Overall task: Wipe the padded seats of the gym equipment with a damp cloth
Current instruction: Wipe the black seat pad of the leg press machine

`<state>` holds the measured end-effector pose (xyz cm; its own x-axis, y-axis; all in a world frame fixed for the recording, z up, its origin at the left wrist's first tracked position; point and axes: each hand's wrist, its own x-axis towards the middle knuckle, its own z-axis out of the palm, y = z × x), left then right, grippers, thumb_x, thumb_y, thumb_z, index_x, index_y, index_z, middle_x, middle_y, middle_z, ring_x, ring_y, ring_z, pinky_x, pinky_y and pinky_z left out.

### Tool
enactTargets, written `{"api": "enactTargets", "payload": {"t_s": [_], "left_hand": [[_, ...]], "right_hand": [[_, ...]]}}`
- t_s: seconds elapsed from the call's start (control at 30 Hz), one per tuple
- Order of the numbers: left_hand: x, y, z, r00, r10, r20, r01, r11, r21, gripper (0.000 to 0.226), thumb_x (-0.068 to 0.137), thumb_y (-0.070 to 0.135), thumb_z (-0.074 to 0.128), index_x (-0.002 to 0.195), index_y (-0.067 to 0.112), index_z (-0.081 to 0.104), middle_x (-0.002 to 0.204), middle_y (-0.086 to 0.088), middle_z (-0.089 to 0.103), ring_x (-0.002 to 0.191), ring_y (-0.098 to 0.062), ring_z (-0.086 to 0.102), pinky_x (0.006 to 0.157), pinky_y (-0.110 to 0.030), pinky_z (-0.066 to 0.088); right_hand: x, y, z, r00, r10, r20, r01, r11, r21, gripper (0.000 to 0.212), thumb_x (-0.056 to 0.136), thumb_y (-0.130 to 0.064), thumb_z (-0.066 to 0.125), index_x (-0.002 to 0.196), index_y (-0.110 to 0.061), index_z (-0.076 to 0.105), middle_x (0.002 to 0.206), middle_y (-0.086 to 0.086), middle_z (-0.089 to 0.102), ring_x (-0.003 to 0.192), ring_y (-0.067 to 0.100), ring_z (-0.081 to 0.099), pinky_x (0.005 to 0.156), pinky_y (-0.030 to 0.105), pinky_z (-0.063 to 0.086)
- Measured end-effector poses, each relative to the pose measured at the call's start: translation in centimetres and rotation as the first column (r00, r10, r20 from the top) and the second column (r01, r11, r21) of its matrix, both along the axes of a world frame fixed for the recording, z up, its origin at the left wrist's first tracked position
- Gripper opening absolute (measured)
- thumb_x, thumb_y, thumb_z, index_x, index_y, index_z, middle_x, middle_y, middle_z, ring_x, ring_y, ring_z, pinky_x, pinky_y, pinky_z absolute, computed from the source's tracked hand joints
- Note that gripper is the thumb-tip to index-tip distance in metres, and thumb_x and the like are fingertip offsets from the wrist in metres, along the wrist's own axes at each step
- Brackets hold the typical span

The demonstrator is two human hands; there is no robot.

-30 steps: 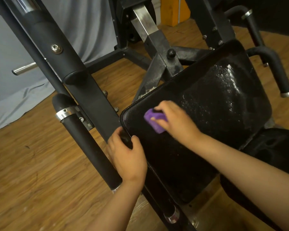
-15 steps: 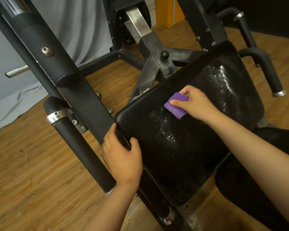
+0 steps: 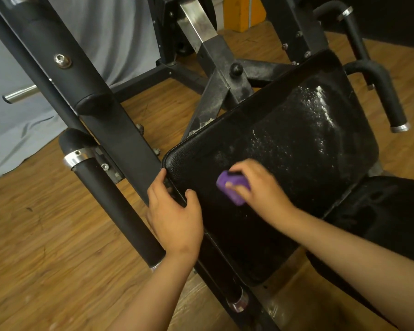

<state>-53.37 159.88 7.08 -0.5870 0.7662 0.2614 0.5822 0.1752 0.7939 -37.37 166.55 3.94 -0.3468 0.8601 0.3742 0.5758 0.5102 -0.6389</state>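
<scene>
The small folded purple cloth (image 3: 232, 190) lies pressed on the near left part of the black textured padded seat (image 3: 296, 149); my right hand (image 3: 256, 187) curls its fingers over the cloth and grips it; my left hand (image 3: 175, 211) clasps the seat's left edge, thumb on top, fingers bent over the rim, though their tips seem hidden; white wet specks glisten toward the seat's far right; a black foam-covered handle (image 3: 112, 206) stands just left, over brown wooden flooring (image 3: 46, 235).
</scene>
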Motion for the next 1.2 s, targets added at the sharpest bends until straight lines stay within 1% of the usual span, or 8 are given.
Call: {"api": "enactTargets", "payload": {"t_s": [0.17,0.3,0.4,0.63,0.77,0.87,1.07,1.2], "left_hand": [[0.0,-0.1,0.0,1.0,-0.001,0.004,0.001,1.0,-0.002,0.058,0.085,0.02,0.062,0.139,0.023,0.042,0.13,0.006,0.051,0.113,-0.01,0.055,0.101,-0.048,0.043],[-0.1,0.0,-0.2,1.0,-0.002,0.003,0.002,1.0,-0.002,0.058,0.085,0.019,0.063,0.139,0.023,0.042,0.131,0.005,0.051,0.113,-0.009,0.055,0.102,-0.048,0.042],[-0.1,0.0,-0.3,1.0,-0.005,0.004,0.005,1.0,0.005,0.058,0.085,0.02,0.063,0.139,0.023,0.042,0.131,0.005,0.051,0.113,-0.01,0.055,0.102,-0.048,0.043],[-0.2,0.0,-0.5,1.0,-0.008,0.001,0.008,1.0,0.017,0.058,0.085,0.022,0.062,0.139,0.025,0.041,0.131,0.01,0.05,0.113,-0.009,0.056,0.1,-0.048,0.045],[-0.4,0.2,-0.7,1.0,-0.02,0.004,0.02,1.0,0.021,0.058,0.084,0.023,0.061,0.138,0.026,0.041,0.125,0.016,0.046,0.112,-0.01,0.056,0.1,-0.048,0.045],[-0.4,0.2,-0.7,1.0,-0.022,-0.001,0.022,0.999,0.024,0.058,0.084,0.022,0.061,0.138,0.025,0.041,0.128,0.013,0.048,0.112,-0.01,0.056,0.1,-0.047,0.045],[-0.2,0.3,-0.6,1.0,-0.022,-0.013,0.022,1.0,0.018,0.058,0.084,0.021,0.061,0.138,0.023,0.041,0.125,0.015,0.046,0.112,-0.01,0.056,0.099,-0.046,0.045],[-0.3,0.3,-0.6,1.0,-0.022,-0.01,0.023,1.0,0.015,0.057,0.084,0.022,0.061,0.138,0.023,0.042,0.129,0.012,0.049,0.112,-0.009,0.056,0.1,-0.046,0.045]], "right_hand": [[0.8,2.6,1.3,0.924,-0.363,-0.119,0.358,0.931,-0.067,0.03,0.092,-0.022,0.06,0.12,-0.013,0.051,0.117,-0.002,0.052,0.108,0.006,0.048,0.094,0.026,0.046],[-1.5,-2.3,-0.9,0.997,-0.07,-0.021,0.069,0.995,-0.072,0.038,0.086,-0.011,0.065,0.122,-0.009,0.052,0.122,0.004,0.052,0.112,0.012,0.051,0.092,0.014,0.039],[-0.4,-3.3,-2.0,0.977,0.133,0.167,-0.13,0.991,-0.032,0.042,0.082,-0.01,0.069,0.121,-0.007,0.054,0.119,0.008,0.052,0.11,0.018,0.053,0.092,0.023,0.044],[2.5,1.3,-0.9,0.913,-0.404,-0.062,0.397,0.913,-0.095,0.036,0.093,-0.017,0.058,0.126,-0.007,0.047,0.123,0.008,0.049,0.104,0.004,0.042,0.086,0.015,0.033],[0.4,-4.4,-3.7,0.995,-0.046,0.089,0.047,0.999,-0.011,0.038,0.08,-0.009,0.073,0.113,-0.004,0.055,0.111,0.009,0.055,0.096,0.011,0.053,0.082,0.022,0.047],[1.4,-5.8,-4.8,0.919,0.182,0.349,-0.221,0.972,0.076,0.046,0.063,-0.015,0.08,0.104,-0.007,0.062,0.101,0.007,0.062,0.089,0.016,0.064,0.071,0.022,0.055],[5.0,-0.9,-3.6,0.959,-0.274,0.069,0.278,0.959,-0.049,0.022,0.093,-0.014,0.059,0.111,-0.002,0.054,0.106,0.003,0.05,0.099,0.011,0.05,0.077,0.006,0.035],[3.7,-3.0,-4.5,0.981,-0.185,0.064,0.189,0.98,-0.065,0.026,0.091,-0.016,0.061,0.112,-0.004,0.053,0.108,0.008,0.052,0.093,0.014,0.054,0.078,0.013,0.04]]}}
